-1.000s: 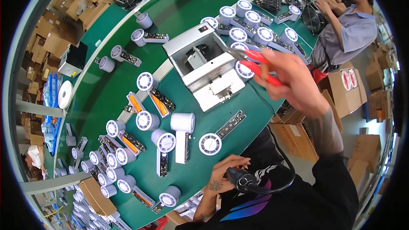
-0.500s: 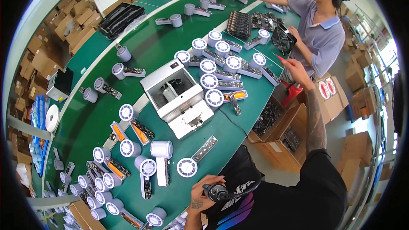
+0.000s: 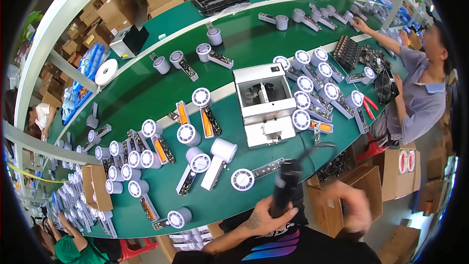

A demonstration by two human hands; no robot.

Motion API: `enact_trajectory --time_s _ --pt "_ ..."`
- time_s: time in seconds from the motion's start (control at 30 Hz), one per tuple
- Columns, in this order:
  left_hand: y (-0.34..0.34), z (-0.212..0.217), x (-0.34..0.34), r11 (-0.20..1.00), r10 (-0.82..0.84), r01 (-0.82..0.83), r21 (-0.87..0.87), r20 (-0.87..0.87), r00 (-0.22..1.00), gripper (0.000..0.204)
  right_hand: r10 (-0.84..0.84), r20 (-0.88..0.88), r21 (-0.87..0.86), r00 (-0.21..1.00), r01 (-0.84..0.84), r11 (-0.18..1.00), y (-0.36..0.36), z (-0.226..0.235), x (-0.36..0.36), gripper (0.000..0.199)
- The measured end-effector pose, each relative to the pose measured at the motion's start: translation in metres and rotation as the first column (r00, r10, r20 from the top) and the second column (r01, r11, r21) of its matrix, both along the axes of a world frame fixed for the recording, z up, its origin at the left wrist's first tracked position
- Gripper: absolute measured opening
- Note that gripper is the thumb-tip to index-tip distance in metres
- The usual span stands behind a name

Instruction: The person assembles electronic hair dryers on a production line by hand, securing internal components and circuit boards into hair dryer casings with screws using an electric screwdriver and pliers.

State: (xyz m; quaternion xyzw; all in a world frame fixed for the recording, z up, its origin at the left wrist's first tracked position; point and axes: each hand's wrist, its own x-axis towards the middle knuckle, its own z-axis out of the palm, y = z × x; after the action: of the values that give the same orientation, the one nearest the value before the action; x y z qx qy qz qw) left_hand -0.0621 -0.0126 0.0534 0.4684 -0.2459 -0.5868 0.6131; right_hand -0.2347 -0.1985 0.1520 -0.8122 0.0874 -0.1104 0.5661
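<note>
Head view, lower centre: left hand (image 3: 266, 219) has its grip wrapped around a black corded tool (image 3: 287, 186) at the near tabletop (image 3: 168, 183) edge, just right of a round white unit (image 3: 243, 179). Right hand (image 3: 351, 206), lower right, blurred, fingers bent; I can't tell how closed its grip is or if it's empty. Red-handled pliers (image 3: 368, 109) lie right of centre.

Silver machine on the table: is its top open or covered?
Open: the silver machine shows its inside from above, with no lid visible over it.
</note>
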Motion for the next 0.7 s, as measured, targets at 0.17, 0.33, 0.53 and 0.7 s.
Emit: enact_trajectory --time_s 0.17,0.33,0.53,0.7 --pt "-0.024 0.022 -0.010 0.984 -0.052 0.062 -0.165 0.062 0.997 0.036 -0.017 0.093 0.694 0.995 -0.052 0.718 0.044 -0.048 0.062 0.093" --pt "0.027 0.031 0.046 0.991 0.073 -0.007 -0.131 0.509 0.858 0.064 -0.511 0.376 0.892 0.773 -0.153 0.425 0.023 -0.035 0.096 0.066" --pt "0.028 -0.011 0.072 0.914 0.295 -0.271 -0.303 0.953 -0.071 0.059 -0.561 0.604 0.595 0.567 0.148 0.790 -0.018 -0.008 0.177 0.080" --pt "0.019 -0.032 0.073 0.900 0.345 -0.329 -0.288 0.929 0.132 0.069 -0.316 0.597 0.239 0.737 0.212 0.947 -0.027 -0.021 0.225 0.081"
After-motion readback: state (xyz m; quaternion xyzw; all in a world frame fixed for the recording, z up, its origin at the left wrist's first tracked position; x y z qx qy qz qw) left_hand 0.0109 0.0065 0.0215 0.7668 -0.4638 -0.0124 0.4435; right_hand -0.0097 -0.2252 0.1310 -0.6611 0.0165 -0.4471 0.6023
